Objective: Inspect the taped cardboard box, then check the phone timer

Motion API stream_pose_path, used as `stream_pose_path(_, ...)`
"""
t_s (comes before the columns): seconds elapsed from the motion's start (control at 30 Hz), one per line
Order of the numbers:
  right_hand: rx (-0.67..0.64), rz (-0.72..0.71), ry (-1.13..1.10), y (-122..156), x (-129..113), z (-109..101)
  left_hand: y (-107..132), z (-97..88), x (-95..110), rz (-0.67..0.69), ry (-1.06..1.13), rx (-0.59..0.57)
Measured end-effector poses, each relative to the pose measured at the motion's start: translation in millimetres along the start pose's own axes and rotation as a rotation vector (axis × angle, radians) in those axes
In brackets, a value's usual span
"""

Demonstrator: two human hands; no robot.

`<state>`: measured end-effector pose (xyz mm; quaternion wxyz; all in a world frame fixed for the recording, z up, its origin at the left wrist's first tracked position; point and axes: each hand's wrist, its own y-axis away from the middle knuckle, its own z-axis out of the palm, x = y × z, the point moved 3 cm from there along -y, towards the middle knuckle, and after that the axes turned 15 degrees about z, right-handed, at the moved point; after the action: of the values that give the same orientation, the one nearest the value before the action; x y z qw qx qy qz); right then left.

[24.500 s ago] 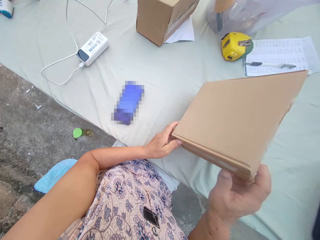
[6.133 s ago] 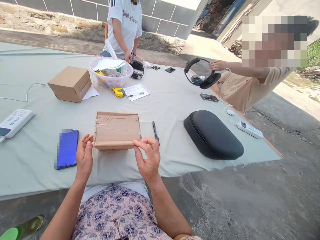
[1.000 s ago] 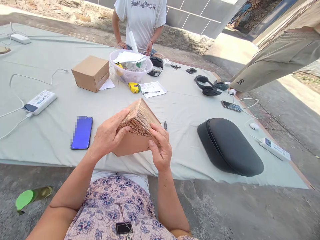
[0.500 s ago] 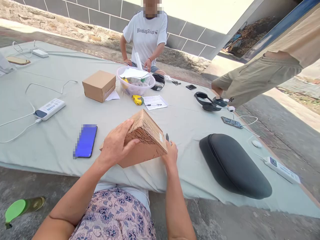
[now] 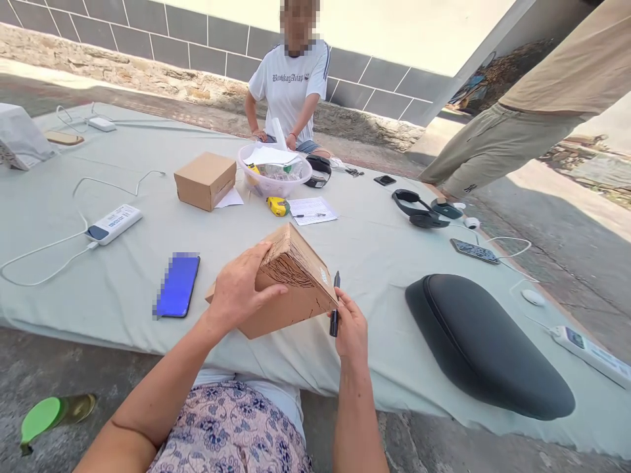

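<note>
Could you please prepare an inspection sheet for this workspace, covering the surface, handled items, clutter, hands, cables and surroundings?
Surface: pale cloth, wrinkled.
Handled items: cardboard box, tilted, dark lines on one side; black marker.
Clutter: phone, black case, tape measure, second box, filled basin.
Hands: left hand grips the cardboard box; right hand holds the black marker.
Cables: white cable looped beside the power bank; more at the right edge.
Surroundings: one person across the table, another standing at right; green-lidded bottle on the ground.
</note>
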<state>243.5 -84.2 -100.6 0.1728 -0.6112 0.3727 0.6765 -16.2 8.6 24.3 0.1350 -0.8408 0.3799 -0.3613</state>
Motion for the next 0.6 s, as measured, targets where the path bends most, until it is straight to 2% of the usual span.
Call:
stream_pose_path(0.03,-0.03,0.039,-0.15,4,-4,-2,-1,-0.4,0,-0.025,0.001,-0.008)
stream_pose_path(0.1,-0.078,0.05,-0.315,13,-15,-7,-4,-1.4,-1,-0.074,0.004,-0.021)
stream_pose_path(0.2,-0.151,-0.114,-0.407,29,-39,-11,-7,-2.2,-1,-0.121,0.009,-0.024)
stream_pose_path(0.37,-0.159,-0.38,-0.42,62,-72,-5,-9,-1.1,2,-0.126,-0.011,-0.022)
stream_pose_path(0.5,-0.136,-0.596,-0.407,92,-90,13,-11,0.3,5,-0.123,-0.031,-0.034)
stream_pose_path(0.6,-0.128,-0.794,-0.285,114,-97,31,-12,2.5,6,-0.135,-0.06,-0.06)
